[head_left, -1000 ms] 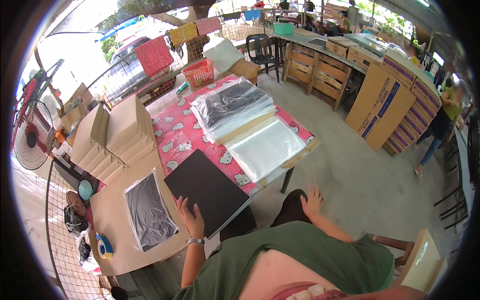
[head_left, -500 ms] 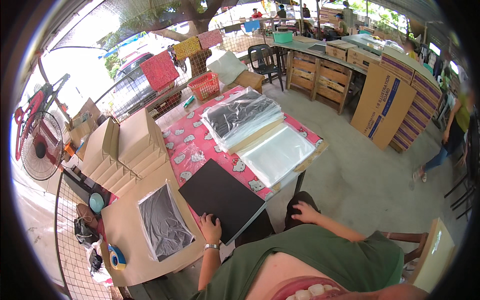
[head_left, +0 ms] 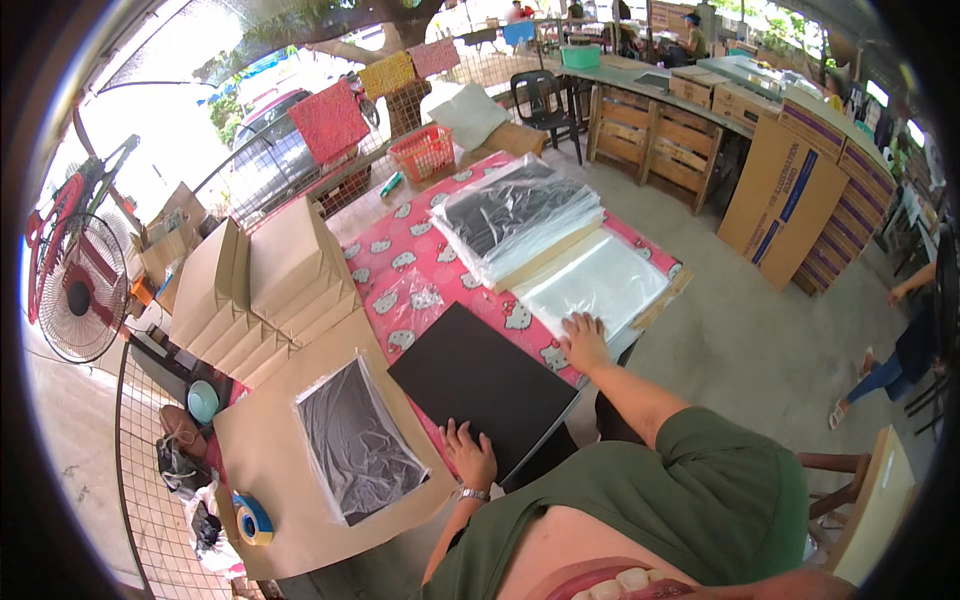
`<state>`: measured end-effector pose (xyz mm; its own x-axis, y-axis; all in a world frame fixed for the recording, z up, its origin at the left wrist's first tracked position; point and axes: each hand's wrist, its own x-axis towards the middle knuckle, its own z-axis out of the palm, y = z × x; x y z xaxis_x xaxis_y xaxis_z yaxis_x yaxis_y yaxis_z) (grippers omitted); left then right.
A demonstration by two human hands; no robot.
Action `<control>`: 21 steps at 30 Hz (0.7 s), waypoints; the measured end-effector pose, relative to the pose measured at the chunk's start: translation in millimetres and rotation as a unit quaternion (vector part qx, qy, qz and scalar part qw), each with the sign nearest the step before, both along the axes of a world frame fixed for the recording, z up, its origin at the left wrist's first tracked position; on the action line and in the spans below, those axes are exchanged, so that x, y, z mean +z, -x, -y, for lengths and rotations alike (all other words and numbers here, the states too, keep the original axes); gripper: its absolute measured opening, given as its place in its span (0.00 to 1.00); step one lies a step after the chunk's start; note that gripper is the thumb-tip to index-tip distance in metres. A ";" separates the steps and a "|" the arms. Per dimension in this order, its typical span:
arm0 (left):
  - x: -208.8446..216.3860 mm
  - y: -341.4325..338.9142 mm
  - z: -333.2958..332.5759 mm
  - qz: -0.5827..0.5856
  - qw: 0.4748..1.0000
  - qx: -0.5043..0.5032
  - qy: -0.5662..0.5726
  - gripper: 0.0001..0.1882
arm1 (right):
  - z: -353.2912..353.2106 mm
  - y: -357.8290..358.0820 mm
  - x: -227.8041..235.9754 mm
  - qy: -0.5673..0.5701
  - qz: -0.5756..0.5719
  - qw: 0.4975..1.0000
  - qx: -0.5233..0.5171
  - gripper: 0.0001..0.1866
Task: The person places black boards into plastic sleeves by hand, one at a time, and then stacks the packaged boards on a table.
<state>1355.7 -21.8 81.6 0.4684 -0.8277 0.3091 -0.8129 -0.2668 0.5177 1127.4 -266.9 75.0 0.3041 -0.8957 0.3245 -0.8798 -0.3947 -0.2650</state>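
Observation:
A black board (head_left: 485, 375) with pale lower edges lies on the pink patterned table cover (head_left: 372, 232), its near corner jutting past the table edge. My left hand (head_left: 468, 455) rests on the board's near left edge, fingers spread. To the right, my right hand (head_left: 585, 342) reaches the near corner of a stack of transparent plastic sleeves (head_left: 605, 280), its fingers stretched out over it. Behind those sleeves is a pile of plastic-wrapped black boards (head_left: 520, 212). Another wrapped black board (head_left: 358, 440) lies on brown paper (head_left: 265, 440) at the left.
Folded brown paper bundles (head_left: 290, 260) are stacked at the far left, near a standing fan (head_left: 80, 290). A tape roll (head_left: 252, 520) sits at the paper's left edge. A red basket (head_left: 422, 152) stands at the back. Cardboard boxes (head_left: 785, 205) lean at right, where a person (head_left: 880, 350) walks.
My right hand has moved from my lap up and forward onto the plastic sleeves. My left hand stays at the black board's edge. The view has shifted slightly.

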 end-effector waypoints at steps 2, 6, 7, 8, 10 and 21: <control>0.5 -1.4 -3.3 -0.005 1.000 0.005 -0.004 0.21 | -5.8 -4.5 -2.9 -0.005 0.001 1.000 0.005 0.24; 2.9 -0.4 1.3 -0.017 1.000 -0.002 0.002 0.21 | -0.9 1.5 2.0 0.003 0.018 1.000 0.006 0.23; 2.5 -0.8 1.8 -0.015 1.000 -0.001 0.003 0.21 | -2.2 0.3 2.1 0.004 0.017 1.000 0.002 0.22; 2.1 -0.7 1.4 -0.014 1.000 -0.001 0.003 0.21 | -3.9 -0.8 1.9 0.005 0.017 1.000 -0.002 0.22; 5.4 2.3 2.3 -0.015 1.000 0.011 0.005 0.22 | -3.3 -0.6 3.1 0.001 0.013 1.000 -0.005 0.21; 3.1 -0.3 5.0 -0.041 0.999 0.003 0.007 0.22 | -0.1 -0.8 1.7 0.011 0.029 0.999 0.006 0.20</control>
